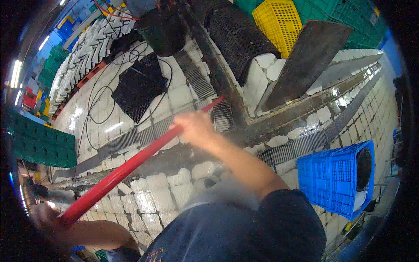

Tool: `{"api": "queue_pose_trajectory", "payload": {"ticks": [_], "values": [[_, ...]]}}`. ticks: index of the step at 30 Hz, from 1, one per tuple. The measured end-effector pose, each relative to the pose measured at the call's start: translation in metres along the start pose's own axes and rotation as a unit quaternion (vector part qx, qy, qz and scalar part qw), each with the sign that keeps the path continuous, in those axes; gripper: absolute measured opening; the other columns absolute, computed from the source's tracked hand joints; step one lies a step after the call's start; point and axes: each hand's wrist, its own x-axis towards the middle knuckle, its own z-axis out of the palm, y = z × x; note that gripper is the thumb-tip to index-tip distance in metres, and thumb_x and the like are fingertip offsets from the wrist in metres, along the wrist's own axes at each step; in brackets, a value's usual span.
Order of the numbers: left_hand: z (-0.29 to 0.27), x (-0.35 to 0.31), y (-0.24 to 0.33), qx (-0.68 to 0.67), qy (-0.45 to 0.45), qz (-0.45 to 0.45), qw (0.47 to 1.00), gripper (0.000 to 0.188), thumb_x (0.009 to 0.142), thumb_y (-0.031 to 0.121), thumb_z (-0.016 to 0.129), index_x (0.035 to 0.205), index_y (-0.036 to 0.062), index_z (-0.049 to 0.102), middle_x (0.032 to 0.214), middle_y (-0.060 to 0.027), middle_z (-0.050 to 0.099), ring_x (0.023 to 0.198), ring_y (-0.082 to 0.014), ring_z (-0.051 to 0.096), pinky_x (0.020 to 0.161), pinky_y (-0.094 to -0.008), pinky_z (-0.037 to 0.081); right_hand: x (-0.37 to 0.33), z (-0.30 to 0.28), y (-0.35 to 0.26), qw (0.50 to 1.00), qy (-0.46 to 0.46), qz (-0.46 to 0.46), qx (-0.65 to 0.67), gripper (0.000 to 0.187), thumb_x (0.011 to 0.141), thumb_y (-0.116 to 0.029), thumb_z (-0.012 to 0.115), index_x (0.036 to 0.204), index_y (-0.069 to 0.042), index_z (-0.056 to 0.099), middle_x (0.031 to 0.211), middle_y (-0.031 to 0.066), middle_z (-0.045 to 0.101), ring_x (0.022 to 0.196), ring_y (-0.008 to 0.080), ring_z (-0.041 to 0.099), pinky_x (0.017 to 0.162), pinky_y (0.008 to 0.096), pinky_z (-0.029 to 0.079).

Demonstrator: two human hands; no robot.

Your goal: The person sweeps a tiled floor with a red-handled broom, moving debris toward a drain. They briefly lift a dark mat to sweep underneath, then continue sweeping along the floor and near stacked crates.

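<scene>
A person looks down at a long red pole (126, 171) held in both hands, slanting from the lower left up to the centre over a wet, pale tiled floor (172, 192). The right hand (194, 126) is wrapped around the pole partway along; the left hand (49, 218), dim at the picture's edge, is closed around its near end. The far end reaches a dark floor channel (233, 98) beside metal drain grating (224, 117) — whether it touches down, I cannot tell. Beyond the pole lies a black ribbed mat (142, 87), with a thin black hose (89, 107) looping around it. A blue crate (325, 179) lies to the right; farther off, a dark board (307, 63) leans near a yellow crate (279, 24).
</scene>
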Motion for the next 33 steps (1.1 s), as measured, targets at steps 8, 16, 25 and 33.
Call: {"api": "queue_pose_trajectory", "payload": {"ticks": [8, 16, 25, 33], "values": [[0.179, -0.061, -0.253, 0.093, -0.038, -0.197, 0.975, 0.009, 0.083, 0.003, 0.059, 0.076, 0.0048, 0.063, 0.071, -0.0077, 0.063, 0.063, -0.0192, 0.062, 0.073, -0.0436, 0.055, -0.069, 0.021, 0.26, 0.983, -0.034, 0.172, 0.043, 0.015, 0.078, -0.005, 0.074, 0.084, -0.006, 0.059, 0.09, 0.0158, 0.062, 0.092, 0.0367, 0.06, 0.078, 0.043, 0.047], [0.09, 0.062, -0.151, 0.067, 0.159, -0.085, 0.981, 0.018, 0.102, 0.013, 0.043, 0.117, 0.0043, 0.046, 0.058, 0.0037, 0.027, 0.049, -0.007, 0.031, 0.045, -0.026, 0.03, -0.019, -0.032, 0.136, 0.987, 0.144, 0.059, 0.047, 0.024, 0.079, -0.015, 0.076, 0.086, -0.003, 0.056, 0.088, 0.0174, 0.063, 0.09, 0.04, 0.061, 0.076, 0.0496, 0.047], [0.243, 0.006, -0.305, 0.221, 0.058, -0.19, 0.955, 0.012, 0.095, 0.012, 0.058, 0.104, 0.008, 0.051, 0.06, -0.0022, 0.044, 0.049, -0.0159, 0.045, 0.065, -0.0469, 0.053, -0.041, -0.006, 0.286, 0.951, 0.133, 0.217, 0.175, 0.015, 0.079, -0.011, 0.069, 0.078, -0.004, 0.056, 0.078, 0.0185, 0.061, 0.077, 0.0397, 0.059, 0.069, 0.0473, 0.045], [0.16, 0.125, -0.22, 0.133, 0.165, -0.177, 0.961, 0.024, 0.099, 0.025, 0.058, 0.113, 0.0069, 0.054, 0.059, 0.0037, 0.037, 0.052, -0.0098, 0.038, 0.058, -0.0325, 0.045, -0.015, -0.05, 0.196, 0.955, 0.226, 0.137, 0.136, 0.018, 0.079, -0.013, 0.067, 0.074, 0.0, 0.055, 0.074, 0.0222, 0.06, 0.078, 0.0436, 0.06, 0.07, 0.0516, 0.045]]}}
